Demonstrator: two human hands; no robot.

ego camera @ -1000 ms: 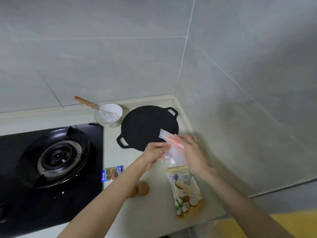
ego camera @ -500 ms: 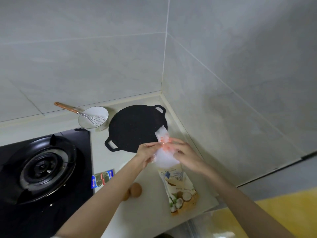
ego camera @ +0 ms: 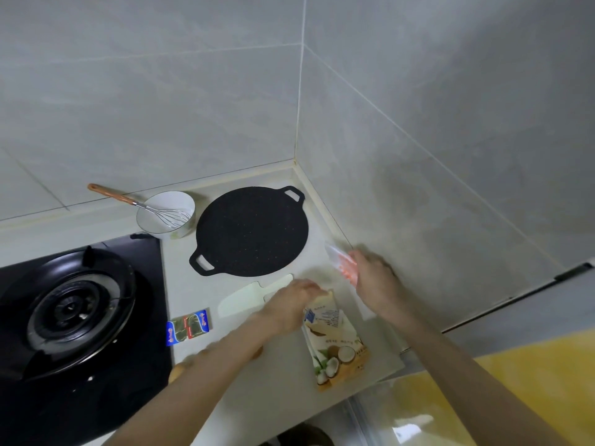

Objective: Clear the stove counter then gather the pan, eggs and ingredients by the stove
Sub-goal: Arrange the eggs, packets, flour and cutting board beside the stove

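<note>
The right hand (ego camera: 375, 278) pinches the clear bag (ego camera: 344, 267) by the right wall, and the left hand (ego camera: 289, 305), its grip too blurred to tell, meets the coconut packet (ego camera: 336, 339) near the pan (ego camera: 251, 230), so I'd lay the bag flat on the tabletop (ego camera: 283, 384) beside them.

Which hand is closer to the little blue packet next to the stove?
Left. The left hand is to the right of the small flat blue packet; the right hand is farther right, beside the wall, holding a clear plastic bag.
</note>
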